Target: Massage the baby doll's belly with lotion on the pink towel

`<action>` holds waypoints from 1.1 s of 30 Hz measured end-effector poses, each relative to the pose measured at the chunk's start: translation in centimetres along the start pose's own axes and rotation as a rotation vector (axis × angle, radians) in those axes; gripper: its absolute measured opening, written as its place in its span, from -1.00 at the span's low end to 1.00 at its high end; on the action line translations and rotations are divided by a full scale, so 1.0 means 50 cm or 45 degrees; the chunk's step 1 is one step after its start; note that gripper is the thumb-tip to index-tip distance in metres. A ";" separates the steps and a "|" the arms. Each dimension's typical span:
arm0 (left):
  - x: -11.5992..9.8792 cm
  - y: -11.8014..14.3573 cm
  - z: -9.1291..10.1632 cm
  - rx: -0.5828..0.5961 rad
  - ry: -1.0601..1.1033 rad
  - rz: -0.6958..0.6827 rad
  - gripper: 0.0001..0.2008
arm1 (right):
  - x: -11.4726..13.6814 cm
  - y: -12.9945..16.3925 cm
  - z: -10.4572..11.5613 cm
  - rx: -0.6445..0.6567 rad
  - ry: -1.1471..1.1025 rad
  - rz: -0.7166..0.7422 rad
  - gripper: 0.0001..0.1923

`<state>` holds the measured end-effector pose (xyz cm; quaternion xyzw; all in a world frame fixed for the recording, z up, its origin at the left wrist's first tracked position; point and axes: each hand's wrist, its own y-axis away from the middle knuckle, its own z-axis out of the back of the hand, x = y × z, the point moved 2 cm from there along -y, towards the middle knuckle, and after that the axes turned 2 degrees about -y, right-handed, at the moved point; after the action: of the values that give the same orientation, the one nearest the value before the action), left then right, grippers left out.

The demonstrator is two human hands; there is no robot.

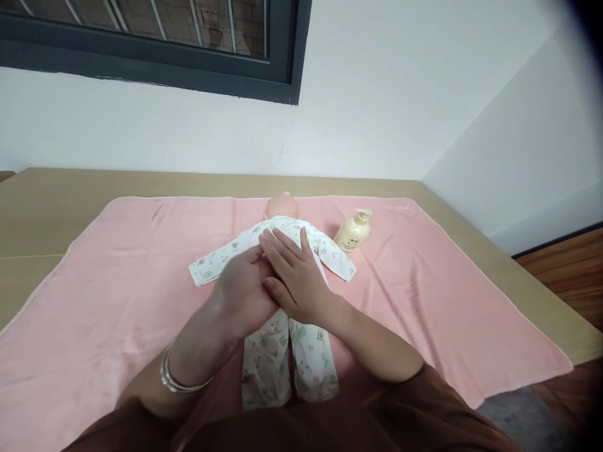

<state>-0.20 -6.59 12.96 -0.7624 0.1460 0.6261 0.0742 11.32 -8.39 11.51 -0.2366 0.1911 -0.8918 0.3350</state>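
From the head camera I see one container, a pale yellow lotion bottle point(353, 231) with a pump top, lying tilted on the pink towel point(117, 282) just beside the doll's outstretched sleeve; I cannot tell what is left inside it, and its label carries dark print too small for me to read. The baby doll point(277, 301) lies on its back in the middle of the towel, head toward the wall, dressed in a white printed sleepsuit with both legs pointing at me. My left hand point(242, 295) and right hand point(296, 276) rest together on the doll's chest, the right one laid flat with fingers spread and released, partly overlapping the left; the left hand's fingers are hidden under the right, so I cannot tell its grip. The doll's torso is covered by both hands, and its face is not clear. The towel covers most of the tan tabletop point(47, 194). A silver bangle point(176, 376) sits on my left wrist.
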 end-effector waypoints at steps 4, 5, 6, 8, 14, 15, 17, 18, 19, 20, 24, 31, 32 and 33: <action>-0.047 -0.007 0.021 0.122 0.553 0.548 -0.44 | 0.007 0.001 -0.017 0.049 0.001 0.016 -0.41; -0.053 -0.012 0.028 0.059 0.607 0.556 -0.42 | 0.010 0.002 -0.020 0.065 -0.020 0.037 -0.40; -0.056 -0.019 0.036 -0.027 0.637 0.527 -0.42 | 0.014 0.004 -0.023 0.084 -0.048 0.064 -0.38; -0.059 -0.033 0.049 -0.203 0.656 0.400 -0.43 | 0.026 0.008 -0.027 0.124 -0.120 0.137 -0.32; -0.014 -0.068 0.043 -0.328 0.553 0.057 -0.41 | 0.054 0.018 -0.025 0.114 -0.274 0.270 -0.24; 0.003 -0.076 0.037 -0.328 0.473 0.011 -0.41 | 0.050 0.014 -0.022 0.100 -0.280 0.288 -0.25; 0.041 -0.098 0.023 -0.284 0.251 -0.036 -0.43 | 0.025 0.000 -0.018 0.062 -0.270 0.301 -0.30; 0.057 -0.111 0.019 -0.308 0.081 -0.117 -0.46 | 0.005 -0.010 -0.018 0.052 -0.255 0.282 -0.34; 0.073 -0.126 0.019 -0.349 0.032 -0.165 -0.51 | -0.018 -0.019 -0.021 0.044 -0.237 0.253 -0.40; 0.086 -0.141 0.022 -0.379 0.001 -0.203 -0.55 | -0.045 -0.028 -0.027 0.049 -0.214 0.206 -0.45; 0.126 -0.190 0.059 -0.608 -0.310 -0.409 -0.65 | -0.140 -0.044 -0.072 0.033 -0.124 -0.151 -0.47; 0.199 -0.202 0.079 -0.613 -0.862 -0.756 -0.62 | -0.213 -0.002 -0.114 0.204 0.012 0.032 -0.55; 0.204 -0.198 0.075 -0.615 -0.878 -0.790 -0.61 | -0.223 0.006 -0.112 0.185 0.007 -0.030 -0.54; 0.207 -0.195 0.072 -0.621 -0.880 -0.819 -0.60 | -0.230 0.014 -0.112 0.158 0.010 -0.112 -0.51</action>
<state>1.31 2.36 1.46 -0.5130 -0.2779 0.8022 0.1267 16.27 0.05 3.22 -0.2199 0.1260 -0.9167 0.3089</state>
